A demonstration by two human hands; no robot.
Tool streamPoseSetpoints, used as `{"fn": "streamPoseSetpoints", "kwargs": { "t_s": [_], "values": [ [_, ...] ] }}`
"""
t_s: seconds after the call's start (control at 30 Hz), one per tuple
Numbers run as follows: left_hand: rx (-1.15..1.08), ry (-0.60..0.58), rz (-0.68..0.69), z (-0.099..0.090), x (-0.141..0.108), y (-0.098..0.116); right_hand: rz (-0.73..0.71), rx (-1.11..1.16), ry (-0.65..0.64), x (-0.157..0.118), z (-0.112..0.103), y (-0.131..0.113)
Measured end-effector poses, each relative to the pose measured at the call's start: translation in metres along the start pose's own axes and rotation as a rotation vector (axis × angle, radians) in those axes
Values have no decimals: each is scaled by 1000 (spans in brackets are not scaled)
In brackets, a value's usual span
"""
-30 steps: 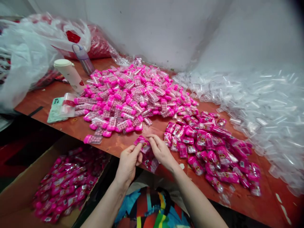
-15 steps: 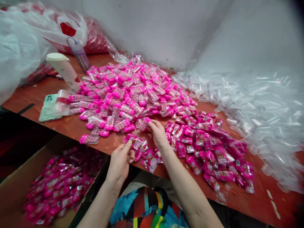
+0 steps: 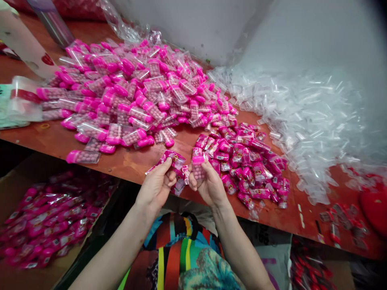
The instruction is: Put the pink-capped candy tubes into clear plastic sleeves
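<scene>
Near the table's front edge, my left hand [image 3: 160, 179] pinches a shiny pink wrapper [image 3: 175, 158]. Just right of it, my right hand [image 3: 208, 183] grips a small clear container of pink beads [image 3: 198, 170], its pink cap uppermost. The two hands are a short gap apart, and the container is outside the wrapper. Behind them spreads a big heap of pink-capped bead containers [image 3: 133, 100]. To the right of my right hand lies a pile of wrapped pink packs [image 3: 250, 161].
Clear empty plastic cases [image 3: 308, 117] cover the right back of the red table [image 3: 117, 165]. Bottles, a cup [image 3: 27, 44] and a taped roll [image 3: 26, 98] stand or lie at left. Below the edge, a box holds pink packs [image 3: 45, 225]. Red items lie far right.
My right hand has drawn back from the heap with a bead container and turned it cap-up beside the wrapper. The view has shifted right, showing red items at the right.
</scene>
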State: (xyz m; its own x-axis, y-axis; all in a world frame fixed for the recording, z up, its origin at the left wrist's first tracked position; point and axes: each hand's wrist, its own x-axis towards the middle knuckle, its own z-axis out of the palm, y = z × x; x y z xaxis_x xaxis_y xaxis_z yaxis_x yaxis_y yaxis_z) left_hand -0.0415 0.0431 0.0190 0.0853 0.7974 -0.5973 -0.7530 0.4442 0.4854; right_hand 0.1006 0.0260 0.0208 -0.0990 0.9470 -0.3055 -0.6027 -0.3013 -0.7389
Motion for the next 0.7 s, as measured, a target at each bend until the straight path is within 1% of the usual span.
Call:
{"fn": "streamPoseSetpoints", "kwargs": {
  "t_s": [0.1, 0.2, 0.27, 0.33, 0.4, 0.53, 0.63, 0.7],
  "values": [
    [18, -7, -22, 3, 1, -10, -85, -88, 60, -13, -2, 9],
    [36, -25, -48, 5, 1, -20, -147, -153, 122, -19, -5, 19],
    [58, -49, -65, 7, 0, -25, -162, -188, 140, -22, -7, 24],
    [87, -85, -80, 8, -3, -29, -141, -230, 141, -25, -8, 27],
    [120, -108, -76, 9, -6, -31, -135, -261, 151, -29, -8, 27],
    [205, -132, -19, 11, -10, -31, -149, -262, 191, -35, -11, 26],
    [279, -180, -2, 10, -12, -31, -177, -333, 181, -37, -16, 27],
    [306, -191, 0, 9, -13, -31, -208, -384, 180, -38, -19, 27]
  ]
}}
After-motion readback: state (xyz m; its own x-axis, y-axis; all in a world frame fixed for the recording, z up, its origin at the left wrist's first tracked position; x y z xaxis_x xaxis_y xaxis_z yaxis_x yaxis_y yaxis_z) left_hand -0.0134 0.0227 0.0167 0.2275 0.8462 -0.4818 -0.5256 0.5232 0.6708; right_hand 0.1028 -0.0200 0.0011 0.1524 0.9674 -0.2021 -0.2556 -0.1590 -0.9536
